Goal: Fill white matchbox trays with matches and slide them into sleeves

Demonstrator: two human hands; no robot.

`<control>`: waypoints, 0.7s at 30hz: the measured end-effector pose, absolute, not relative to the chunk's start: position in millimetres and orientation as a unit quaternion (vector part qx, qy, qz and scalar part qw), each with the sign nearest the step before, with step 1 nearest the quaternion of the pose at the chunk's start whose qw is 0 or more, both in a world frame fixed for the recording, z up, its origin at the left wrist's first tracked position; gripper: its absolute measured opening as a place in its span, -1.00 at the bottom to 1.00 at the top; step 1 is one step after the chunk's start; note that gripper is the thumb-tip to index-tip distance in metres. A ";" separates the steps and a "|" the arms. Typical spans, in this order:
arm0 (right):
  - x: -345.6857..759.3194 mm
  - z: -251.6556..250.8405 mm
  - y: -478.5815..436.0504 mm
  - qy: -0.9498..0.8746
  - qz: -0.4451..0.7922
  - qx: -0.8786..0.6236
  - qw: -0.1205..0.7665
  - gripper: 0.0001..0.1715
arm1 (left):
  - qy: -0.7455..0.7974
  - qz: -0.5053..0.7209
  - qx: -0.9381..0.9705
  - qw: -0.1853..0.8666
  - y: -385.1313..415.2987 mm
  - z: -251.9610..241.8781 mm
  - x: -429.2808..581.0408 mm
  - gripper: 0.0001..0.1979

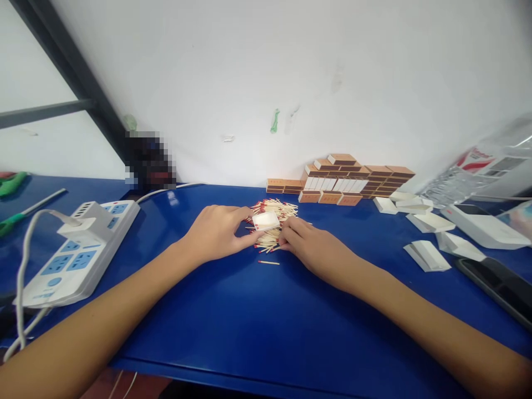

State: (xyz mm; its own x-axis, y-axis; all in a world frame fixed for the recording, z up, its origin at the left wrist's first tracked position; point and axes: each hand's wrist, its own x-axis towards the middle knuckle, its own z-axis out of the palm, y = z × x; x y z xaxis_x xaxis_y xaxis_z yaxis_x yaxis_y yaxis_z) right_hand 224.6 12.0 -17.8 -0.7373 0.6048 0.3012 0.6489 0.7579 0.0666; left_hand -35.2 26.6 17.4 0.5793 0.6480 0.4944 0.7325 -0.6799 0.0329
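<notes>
My left hand (219, 231) grips a small white matchbox tray (266, 221) between thumb and fingers, tilted over a heap of matches (272, 242). A few red match heads show at the tray's left end; most of its inside looks bare and white. At the right edge of the heap, the fingers of my right hand (305, 244) are pinched together among the matchsticks, and what lies between them is hidden. One loose match (269, 262) lies on the blue table in front of the heap.
Stacked matchboxes (341, 180) stand against the wall. Several white trays (428, 256) lie on the right, near a dark phone (499, 285), a white box (484, 227) and a plastic bottle (477, 163). A power strip (78, 260) with a plugged charger and a green-handled screwdriver (12, 223) are left.
</notes>
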 end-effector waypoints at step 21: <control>224.0 -1.4 -11.7 -0.900 -0.055 -0.374 0.217 -0.82 | -0.341 -0.177 -0.920 0.074 0.2 7.5 -14.6 -0.71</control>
State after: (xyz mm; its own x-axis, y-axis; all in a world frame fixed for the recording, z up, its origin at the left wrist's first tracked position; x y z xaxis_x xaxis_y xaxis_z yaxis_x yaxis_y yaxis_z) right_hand 224.0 -11.7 -1.4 -0.6269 0.6491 0.4310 0.6966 0.7147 -0.0631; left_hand -14.6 0.2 7.5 0.7046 0.6012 0.3768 0.6537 -0.7566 -0.0151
